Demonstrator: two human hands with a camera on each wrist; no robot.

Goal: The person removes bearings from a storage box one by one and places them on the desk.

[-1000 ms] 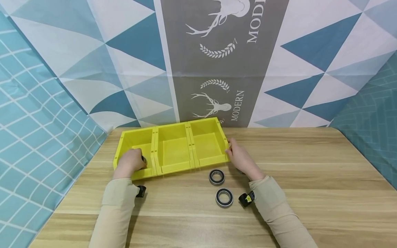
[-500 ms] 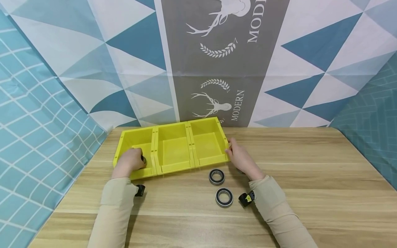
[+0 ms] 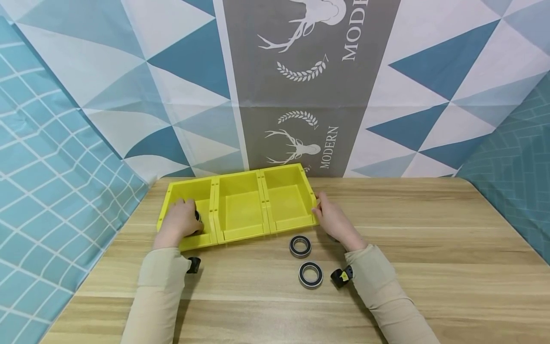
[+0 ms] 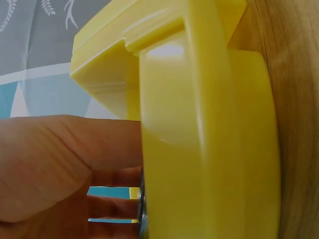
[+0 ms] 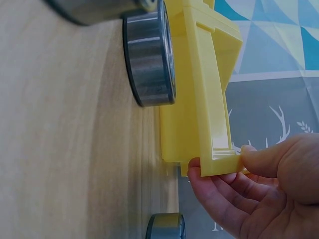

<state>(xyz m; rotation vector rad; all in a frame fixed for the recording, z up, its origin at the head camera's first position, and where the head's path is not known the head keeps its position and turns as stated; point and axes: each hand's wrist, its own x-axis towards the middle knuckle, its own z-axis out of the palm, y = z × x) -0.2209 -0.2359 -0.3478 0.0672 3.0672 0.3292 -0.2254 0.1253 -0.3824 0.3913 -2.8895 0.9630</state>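
A yellow three-compartment bin (image 3: 240, 234) stands at the back of the table. My left hand (image 3: 178, 222) reaches into its left compartment, fingers round a black-and-silver ball bearing (image 3: 198, 216) low inside. In the left wrist view only a dark edge of this bearing (image 4: 143, 211) shows past the bin's front wall, and the fingertips are hidden. At the bin's right end, my right hand (image 3: 333, 217) grips the rim. The right wrist view shows the thumb on one side of the yellow edge (image 5: 222, 164) and fingers curled on the other.
Two ball bearings, one nearer the bin (image 3: 300, 246) and one closer to me (image 3: 311, 274), lie flat on the wooden table (image 3: 249, 306). Another bearing (image 3: 333, 238) is mostly hidden under my right wrist. A patterned backdrop (image 3: 296, 105) rises right behind the bin.
My left hand has shifted slightly, its fingers reaching a little farther back and more of the bearing showing beside them. The right hand and the bearings on the table stay put.
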